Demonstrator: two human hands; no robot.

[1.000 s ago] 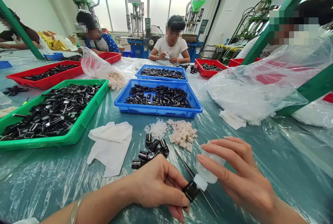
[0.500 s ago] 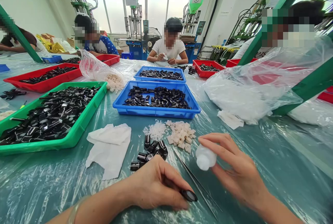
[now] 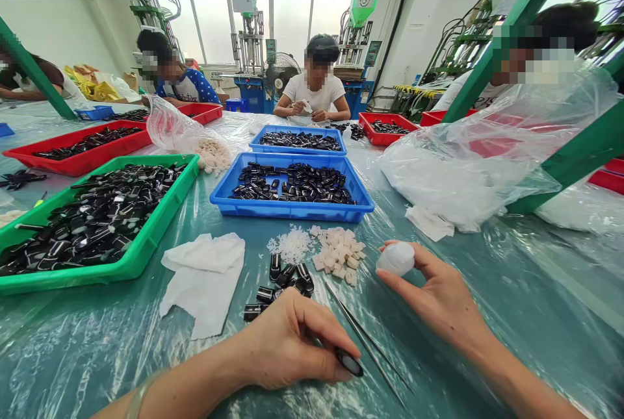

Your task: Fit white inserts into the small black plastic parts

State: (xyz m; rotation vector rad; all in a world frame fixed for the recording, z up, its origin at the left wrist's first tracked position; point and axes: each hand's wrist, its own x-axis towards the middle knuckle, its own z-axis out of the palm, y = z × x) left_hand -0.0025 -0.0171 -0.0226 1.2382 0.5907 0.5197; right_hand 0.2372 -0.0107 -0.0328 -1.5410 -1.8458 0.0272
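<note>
My left hand (image 3: 302, 347) is closed on a small black part (image 3: 350, 362) whose oval grey end points right. My right hand (image 3: 433, 295) grips a small white plastic bottle (image 3: 396, 259) between thumb and fingers, above the plastic-covered table. Between the hands lie metal tweezers (image 3: 365, 340), tips away from me. Beyond my left hand is a loose group of several black parts (image 3: 285, 281). Next to them sit a heap of small white translucent pieces (image 3: 291, 243) and a pile of cream-coloured blocks (image 3: 337, 255).
A white cloth (image 3: 205, 279) lies left of the parts. Black parts fill a green tray (image 3: 139, 260) and a blue tray (image 3: 292, 208). A clear plastic bag (image 3: 448, 178) rests at right by a green post (image 3: 568, 162). A co-worker (image 3: 314, 91) sits opposite.
My right hand has moved slightly up and right and turned the bottle, so its nozzle no longer faces me. My left hand keeps the black part, shifted slightly left.
</note>
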